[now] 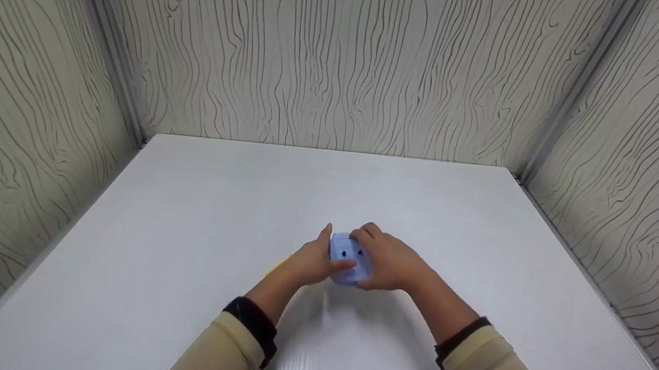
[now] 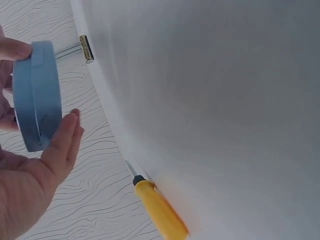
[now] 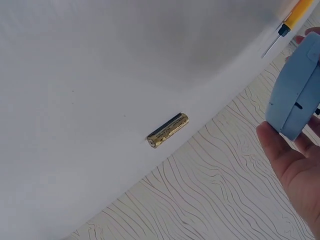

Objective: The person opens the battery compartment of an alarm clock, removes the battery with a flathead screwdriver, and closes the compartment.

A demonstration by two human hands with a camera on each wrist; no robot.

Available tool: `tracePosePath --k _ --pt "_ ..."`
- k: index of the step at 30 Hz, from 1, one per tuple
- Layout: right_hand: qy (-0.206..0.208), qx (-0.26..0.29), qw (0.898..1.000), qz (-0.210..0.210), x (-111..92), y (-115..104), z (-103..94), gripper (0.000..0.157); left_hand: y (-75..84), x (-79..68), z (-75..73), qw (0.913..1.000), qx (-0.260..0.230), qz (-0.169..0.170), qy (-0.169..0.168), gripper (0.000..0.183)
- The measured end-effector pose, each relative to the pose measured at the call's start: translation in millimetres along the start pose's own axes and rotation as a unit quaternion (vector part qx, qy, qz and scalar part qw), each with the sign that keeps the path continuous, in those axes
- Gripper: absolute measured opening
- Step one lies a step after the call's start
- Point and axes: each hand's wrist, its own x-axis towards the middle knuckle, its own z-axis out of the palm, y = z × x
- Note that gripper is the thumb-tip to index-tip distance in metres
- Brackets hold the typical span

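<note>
A light blue rounded device [image 1: 343, 242] with two small dark spots on its face is held up over the white table between both hands. On its left side, my left hand [image 1: 311, 263] holds it with the thumb across the face. My right hand [image 1: 393, 262] grips the right side, fingers over the top edge and thumb near the bottom. Seen edge-on in the left wrist view, the device [image 2: 37, 95] shows a seam along its rim. The right wrist view shows a small dark slot in the device's [image 3: 292, 90] rim.
A gold and black battery [image 3: 168, 130] lies on the table [image 3: 75, 150]. A screwdriver [image 2: 159, 210] with a yellow handle lies there too, mostly hidden behind the left forearm in the head view. Wood-grain panels [image 1: 341, 59] enclose the table at the back and both sides.
</note>
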Motion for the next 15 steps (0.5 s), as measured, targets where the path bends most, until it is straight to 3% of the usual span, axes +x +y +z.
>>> tracePosePath --k 3,7,15 --pt "0.008 -0.009 1.0 0.006 1.4 -0.4 1.8 0.086 0.9 1.5 -2.5 0.9985 -0.052 -0.01 0.016 0.088" --pt "0.02 -0.013 1.0 0.003 2.8 0.6 4.9 0.089 2.3 3.9 -5.8 0.9963 -0.076 -0.02 0.034 0.085" --pt "0.058 -0.036 0.998 -0.005 2.7 6.2 7.2 0.105 3.1 7.6 -10.0 0.9947 -0.071 0.011 0.074 0.069"
